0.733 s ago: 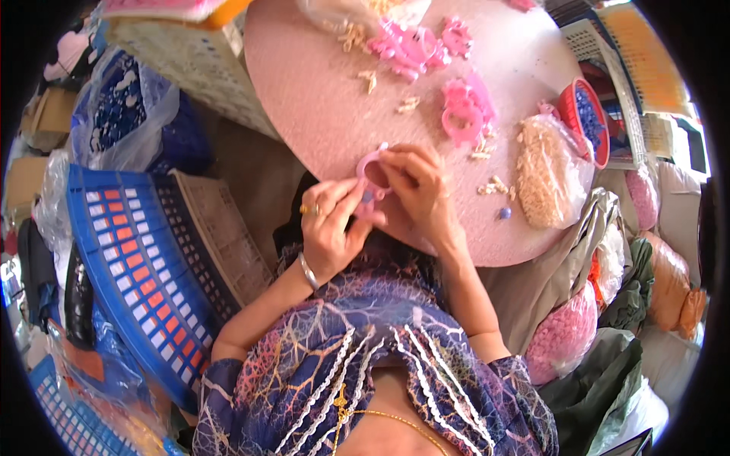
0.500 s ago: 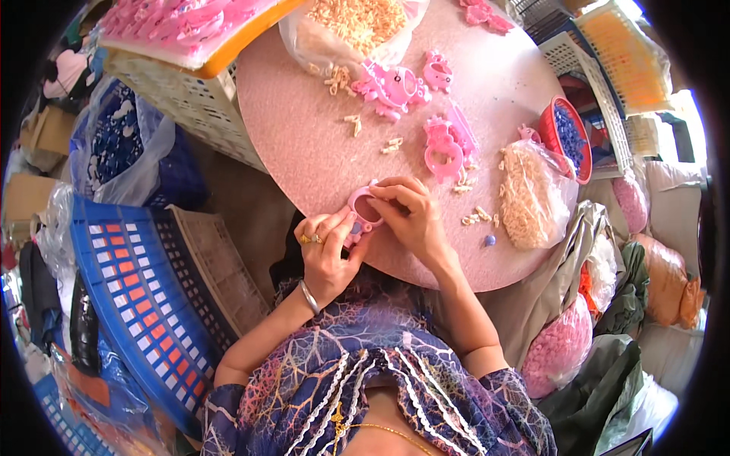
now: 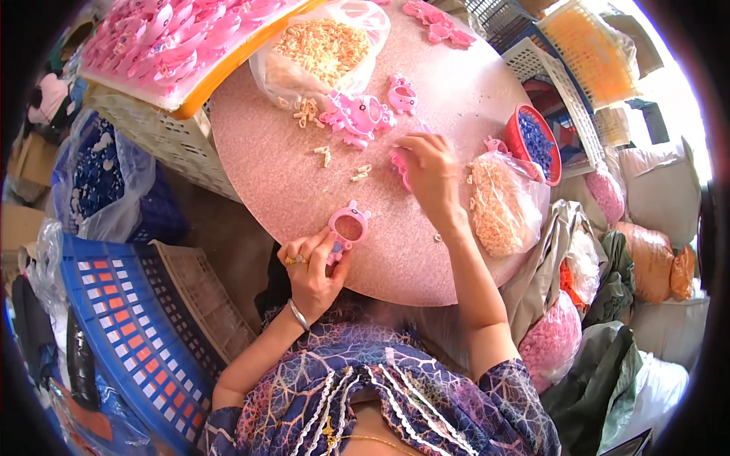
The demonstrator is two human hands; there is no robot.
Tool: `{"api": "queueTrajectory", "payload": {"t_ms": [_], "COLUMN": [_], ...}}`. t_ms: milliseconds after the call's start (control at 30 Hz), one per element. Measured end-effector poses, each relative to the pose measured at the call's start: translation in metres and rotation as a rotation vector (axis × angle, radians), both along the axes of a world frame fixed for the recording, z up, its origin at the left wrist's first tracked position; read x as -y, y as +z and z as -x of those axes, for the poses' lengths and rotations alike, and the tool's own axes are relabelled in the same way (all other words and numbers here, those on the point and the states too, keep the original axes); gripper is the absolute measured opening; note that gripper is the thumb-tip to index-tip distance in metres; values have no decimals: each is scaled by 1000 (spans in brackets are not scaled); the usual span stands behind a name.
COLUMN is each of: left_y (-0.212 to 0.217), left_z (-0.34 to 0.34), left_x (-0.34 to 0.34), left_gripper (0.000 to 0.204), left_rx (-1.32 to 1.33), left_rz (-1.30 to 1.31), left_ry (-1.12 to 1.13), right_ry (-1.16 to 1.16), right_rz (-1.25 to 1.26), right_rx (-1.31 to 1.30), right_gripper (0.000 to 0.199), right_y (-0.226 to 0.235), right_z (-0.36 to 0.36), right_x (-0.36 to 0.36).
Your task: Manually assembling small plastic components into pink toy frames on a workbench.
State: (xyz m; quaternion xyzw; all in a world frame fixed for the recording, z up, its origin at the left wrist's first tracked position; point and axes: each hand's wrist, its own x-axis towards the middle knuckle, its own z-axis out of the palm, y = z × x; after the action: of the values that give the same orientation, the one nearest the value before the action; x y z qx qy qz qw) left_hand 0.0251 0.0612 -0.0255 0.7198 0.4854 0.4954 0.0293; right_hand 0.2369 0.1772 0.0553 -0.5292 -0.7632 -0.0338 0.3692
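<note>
My left hand (image 3: 313, 267) is closed around the lower part of a pink animal-shaped plastic case (image 3: 350, 226), held at the table's near left edge. The case has two small ears and a round opening with a pinkish-brown inside. A bluish patch shows beside my fingers. My right hand (image 3: 432, 169) reaches over the table with its fingers curled down. Beside and partly under it lies a pink plastic piece (image 3: 400, 169); whether the fingertips grip it is hidden. Beyond are a cluster of pink animal-shaped parts (image 3: 357, 118) and a smaller pink case (image 3: 402, 94).
An opened bag of cream-coloured clips (image 3: 323, 53) stands at the far left; loose clips (image 3: 361, 173) lie nearby. At right are another clip bag (image 3: 498, 209) and a red basket of blue pieces (image 3: 534, 144). A tray of pink parts (image 3: 175, 45) and a blue crate (image 3: 137, 319) flank the left.
My right hand has left the pink case and moved up and right to the pink pieces on the table. My left hand still holds the case, now slightly lower and left. The view has shifted.
</note>
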Motion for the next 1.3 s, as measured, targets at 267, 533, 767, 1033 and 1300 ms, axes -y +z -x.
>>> {"api": "queueTrajectory", "payload": {"t_ms": [267,533,767,1033,1300], "left_y": [-1,-5,-2,-6,-6], "left_z": [-2,0,-2,0,2], "left_x": [5,9,4,5,9], "left_gripper": [49,42,42,45,46], "left_rx": [29,3,39,44,53], "left_rz": [15,9,25,69,80], "left_ry": [-42,0,5,-9,-14], "right_ry": [-18,95,286,227,175], "right_rz": [129,808,811,768,883], "right_rx": [388,-725,-1031,-901,-721], "right_gripper": [13,37,29,21,20], "right_y": [-43,0,-11,-35,-21], "right_z": [25,17,12,34,39], "right_x": [-35,18,75,115,106]}}
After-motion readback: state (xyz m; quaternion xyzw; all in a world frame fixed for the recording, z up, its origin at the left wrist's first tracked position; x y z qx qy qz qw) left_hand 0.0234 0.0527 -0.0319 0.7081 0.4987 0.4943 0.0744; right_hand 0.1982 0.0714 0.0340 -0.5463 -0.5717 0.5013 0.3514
